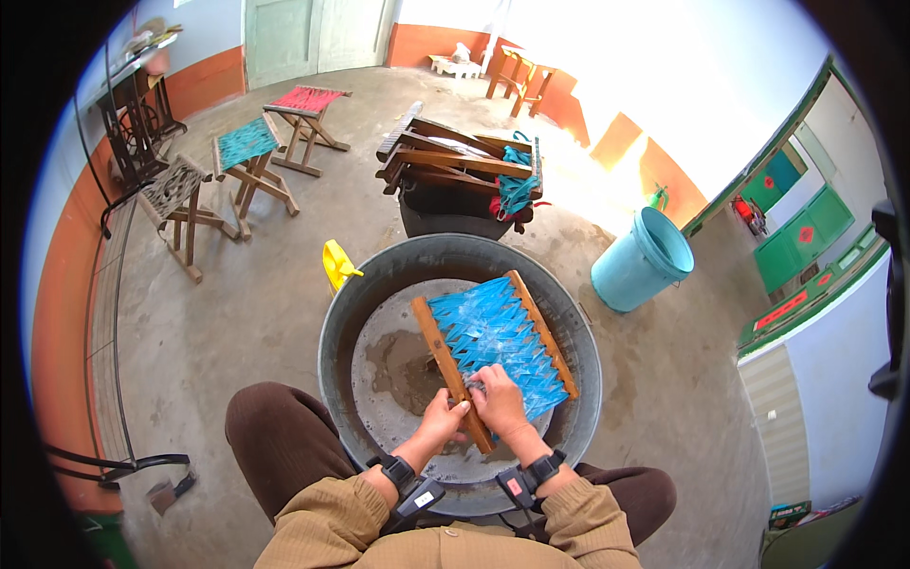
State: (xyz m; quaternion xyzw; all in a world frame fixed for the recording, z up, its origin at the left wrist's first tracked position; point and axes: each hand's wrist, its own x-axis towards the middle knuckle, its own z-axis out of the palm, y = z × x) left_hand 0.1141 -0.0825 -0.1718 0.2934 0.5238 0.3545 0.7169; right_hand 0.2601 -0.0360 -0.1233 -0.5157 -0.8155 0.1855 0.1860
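Observation:
A folding stool (493, 341) with a soapy blue woven-strap seat and wooden rails lies tilted in a large round metal tub (346, 303). My left hand (442, 420) is closed around the near-left wooden rail (438, 346), close to its lower end. Pressed against the same rail and the edge of the straps is my right hand (500, 403), its fingers bent over a small grey wad, perhaps a scouring pad. Most of that wad is hidden by the fingers. Sudsy, murky water (384, 341) covers the tub's bottom.
A yellow bottle (337, 266) stands by the tub's left rim. Beyond the tub, wooden stool frames (455, 156) rest on a dark bucket (441, 213). A light-blue bucket (640, 261) is at right. Stools with grey (175, 185), teal (248, 142) and red (305, 100) seats stand at left.

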